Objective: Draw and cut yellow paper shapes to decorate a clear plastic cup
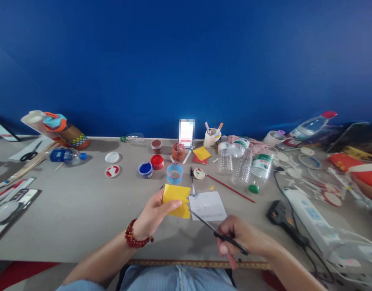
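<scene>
My left hand [154,212] pinches a sheet of yellow paper [175,192] between thumb and fingers, held above the table's front half. Notches are cut into the sheet's right edge. My right hand [239,238] is closed around the black handles of a pair of scissors [208,224], whose blade tips reach that cut edge. Behind the scissors lies a white sheet [210,205] with small marks on it, and a tiny yellow scrap [212,188] rests just beyond. A black-and-white pen [192,181] lies by the white sheet.
Open paint jars, blue [146,169] and red [157,161], stand behind my left hand beside a clear cup [174,173]. A thin red brush [230,187] lies diagonally near several plastic bottles [261,167]. At right are a glue gun [284,220] and a power strip [313,220].
</scene>
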`<state>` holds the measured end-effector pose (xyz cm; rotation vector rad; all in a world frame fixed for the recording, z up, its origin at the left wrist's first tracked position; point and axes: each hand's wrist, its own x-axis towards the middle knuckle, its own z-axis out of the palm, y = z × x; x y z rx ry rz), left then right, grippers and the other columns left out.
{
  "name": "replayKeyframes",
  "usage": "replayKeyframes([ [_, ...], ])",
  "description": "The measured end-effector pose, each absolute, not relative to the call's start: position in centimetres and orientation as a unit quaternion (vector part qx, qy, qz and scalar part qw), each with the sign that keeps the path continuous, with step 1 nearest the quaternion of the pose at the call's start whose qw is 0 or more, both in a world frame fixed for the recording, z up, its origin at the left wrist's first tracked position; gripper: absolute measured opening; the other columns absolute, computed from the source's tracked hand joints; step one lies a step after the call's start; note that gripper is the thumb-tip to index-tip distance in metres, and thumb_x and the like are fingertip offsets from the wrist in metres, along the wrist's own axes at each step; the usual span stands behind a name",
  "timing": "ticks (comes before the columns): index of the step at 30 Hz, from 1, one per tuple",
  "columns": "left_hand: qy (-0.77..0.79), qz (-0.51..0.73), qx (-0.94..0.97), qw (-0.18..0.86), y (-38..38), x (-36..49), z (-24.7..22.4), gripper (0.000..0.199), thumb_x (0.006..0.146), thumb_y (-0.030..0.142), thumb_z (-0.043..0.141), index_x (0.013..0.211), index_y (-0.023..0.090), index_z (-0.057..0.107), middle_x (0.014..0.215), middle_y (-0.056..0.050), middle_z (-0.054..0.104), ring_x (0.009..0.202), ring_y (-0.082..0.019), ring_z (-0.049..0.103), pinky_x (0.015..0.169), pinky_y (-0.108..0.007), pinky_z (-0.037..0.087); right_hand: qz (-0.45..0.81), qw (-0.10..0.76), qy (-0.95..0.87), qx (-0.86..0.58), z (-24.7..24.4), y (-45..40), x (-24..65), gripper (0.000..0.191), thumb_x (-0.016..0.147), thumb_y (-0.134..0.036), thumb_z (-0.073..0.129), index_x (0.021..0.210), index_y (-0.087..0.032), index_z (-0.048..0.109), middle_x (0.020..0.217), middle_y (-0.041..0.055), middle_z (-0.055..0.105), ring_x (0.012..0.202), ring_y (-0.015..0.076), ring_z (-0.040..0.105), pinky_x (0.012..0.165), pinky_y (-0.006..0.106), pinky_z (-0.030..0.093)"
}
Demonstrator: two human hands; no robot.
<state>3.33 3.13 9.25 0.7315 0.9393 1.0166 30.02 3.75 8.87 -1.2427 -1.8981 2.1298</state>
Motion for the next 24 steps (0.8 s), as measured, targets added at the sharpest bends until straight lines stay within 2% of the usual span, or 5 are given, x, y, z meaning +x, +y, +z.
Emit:
replayKeyframes([
  [5, 0.421, 0.452, 0.346, 0.706, 3.3, 3.18, 9.31, 0.025, 0.075, 0.028, 0.075, 0.095, 0.014, 0.069, 0.085, -0.006, 0.073, 0.076, -0.018, 0.067, 0.069, -0.027, 0.054, 0.681, 0.009, -0.607, -0.41, 8.73, 3.82, 29.87, 0.044, 0.071, -0.053, 0.073, 0.057, -0.012, 0.064, 0.046, 0.0006, 0.062, 0.044, 0.0109, 0.05, 0.043, 0.02, 0.029],
  [9, 0.412, 0.449, 0.348, 0.712, 3.35, 3.19, 9.42, 0.024, 0.076, 0.026, 0.074, 0.096, 0.015, 0.069, 0.085, -0.005, 0.073, 0.077, -0.019, 0.067, 0.069, -0.027, 0.054, 0.693, 0.005, -0.593, -0.41, 8.42, 3.76, 30.08, 0.038, 0.072, -0.047, 0.073, 0.057, -0.013, 0.062, 0.043, -0.0012, 0.061, 0.042, 0.0115, 0.052, 0.046, 0.02, 0.034],
  [16, 0.418, 0.446, 0.354, 0.708, 3.29, 3.1, 9.5, 0.024, 0.077, 0.026, 0.073, 0.097, 0.014, 0.068, 0.087, -0.006, 0.072, 0.077, -0.018, 0.066, 0.069, -0.027, 0.055, 0.695, -0.009, -0.587, -0.415, 8.78, 3.83, 30.11, 0.026, 0.074, -0.036, 0.069, 0.061, -0.014, 0.065, 0.043, -0.002, 0.061, 0.043, 0.0146, 0.058, 0.043, 0.02, 0.031],
  [24, 0.413, 0.431, 0.364, 0.715, 3.56, 3.15, 9.93, 0.028, 0.076, 0.028, 0.074, 0.099, 0.014, 0.069, 0.088, -0.007, 0.074, 0.08, -0.021, 0.068, 0.069, -0.029, 0.055, 0.686, -0.004, -0.587, -0.43, 9.23, 3.97, 29.97, 0.029, 0.071, -0.036, 0.07, 0.054, -0.014, 0.063, 0.046, -0.0009, 0.06, 0.044, 0.0148, 0.059, 0.044, 0.02, 0.032],
])
